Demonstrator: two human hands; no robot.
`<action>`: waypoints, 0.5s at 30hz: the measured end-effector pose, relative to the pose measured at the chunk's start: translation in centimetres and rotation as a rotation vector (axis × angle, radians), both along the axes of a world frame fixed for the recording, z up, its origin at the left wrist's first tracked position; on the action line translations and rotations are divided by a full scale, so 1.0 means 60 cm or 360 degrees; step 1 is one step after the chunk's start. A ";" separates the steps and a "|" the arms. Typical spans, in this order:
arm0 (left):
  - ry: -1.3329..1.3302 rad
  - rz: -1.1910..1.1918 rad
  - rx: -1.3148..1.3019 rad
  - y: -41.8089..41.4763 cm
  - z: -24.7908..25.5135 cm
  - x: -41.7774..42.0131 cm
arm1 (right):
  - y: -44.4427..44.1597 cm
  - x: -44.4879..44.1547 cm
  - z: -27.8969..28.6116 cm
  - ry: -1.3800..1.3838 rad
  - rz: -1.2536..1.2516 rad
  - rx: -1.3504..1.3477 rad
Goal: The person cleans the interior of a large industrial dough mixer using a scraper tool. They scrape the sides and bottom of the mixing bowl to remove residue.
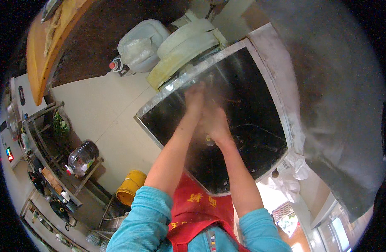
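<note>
My left hand point(196, 97) and my right hand point(215, 121) are close together inside a dark basin point(256, 94) with a metal rim, which looks like a sink. Both are blurred, and they overlap or touch near the palms. Whether the fingers hold anything cannot be made out. A round drain fitting point(209, 140) shows just below my right wrist. Droplets or small bits dot the basin floor beside my right forearm.
Stacked pale round tubs or lids point(189, 47) and a translucent plastic jug point(142, 44) stand beyond the basin. On the left are a yellow bucket point(131, 187), a large clear bottle point(83, 156) and a rack point(45, 148). A grey sheet point(341, 126) hangs at right.
</note>
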State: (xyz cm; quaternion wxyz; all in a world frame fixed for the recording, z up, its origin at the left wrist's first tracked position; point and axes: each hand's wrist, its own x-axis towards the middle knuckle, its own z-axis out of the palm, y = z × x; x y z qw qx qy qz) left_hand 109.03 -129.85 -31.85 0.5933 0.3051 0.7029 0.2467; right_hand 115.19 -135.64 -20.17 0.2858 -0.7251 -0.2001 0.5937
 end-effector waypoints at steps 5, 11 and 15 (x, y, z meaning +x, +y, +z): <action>-0.0010 -0.0041 0.0304 -0.004 -0.071 -0.001 | 0.026 -0.011 0.022 0.0188 -0.0115 0.0005; 0.0397 -0.0351 0.0446 -0.021 -0.161 -0.007 | 0.028 -0.005 0.008 0.0315 -0.0164 -0.0118; -0.0198 0.0040 -0.0073 -0.026 -0.161 -0.009 | 0.020 -0.015 -0.018 0.0314 -0.0157 -0.0090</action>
